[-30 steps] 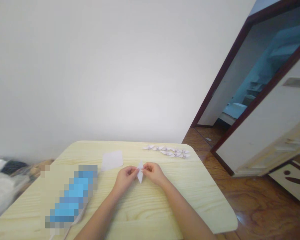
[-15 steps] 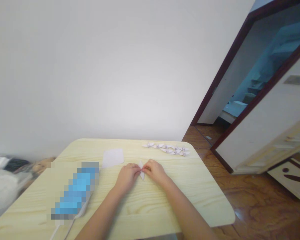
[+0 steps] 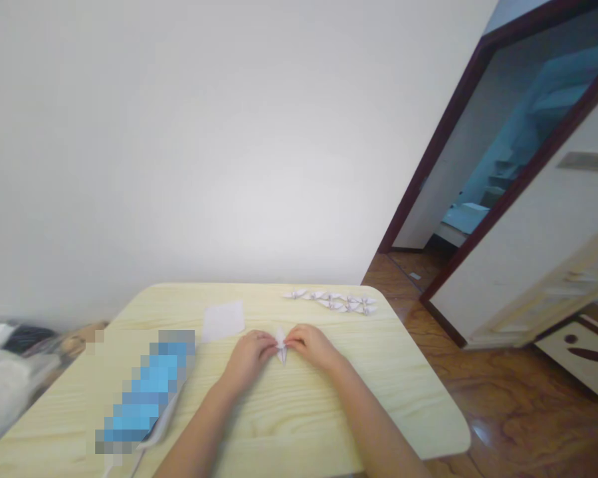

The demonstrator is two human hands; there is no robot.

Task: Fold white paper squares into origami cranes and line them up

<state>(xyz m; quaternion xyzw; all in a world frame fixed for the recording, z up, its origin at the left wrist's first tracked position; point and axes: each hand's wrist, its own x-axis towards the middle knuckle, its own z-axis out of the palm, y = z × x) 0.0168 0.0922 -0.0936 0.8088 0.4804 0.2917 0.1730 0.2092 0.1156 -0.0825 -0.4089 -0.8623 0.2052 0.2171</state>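
A small folded white paper piece [image 3: 280, 344] lies on the light wooden table [image 3: 289, 425], pinched from both sides. My left hand [image 3: 250, 358] grips its left side with closed fingers. My right hand [image 3: 311, 346] grips its right side the same way. Both hands rest low on the tabletop with the paper between their fingertips. Most of the folded piece is hidden by my fingers.
A flat white paper sheet [image 3: 223, 319] lies just behind my left hand. A row of several finished folded paper figures [image 3: 335, 301] sits at the table's far right. A blurred blue object [image 3: 147, 390] lies at left. An open doorway [image 3: 483, 166] is at right.
The folded paper stood taller between my fingers a second ago; it has been pressed down and now shows smaller, with both hands lower on the table and closer together.
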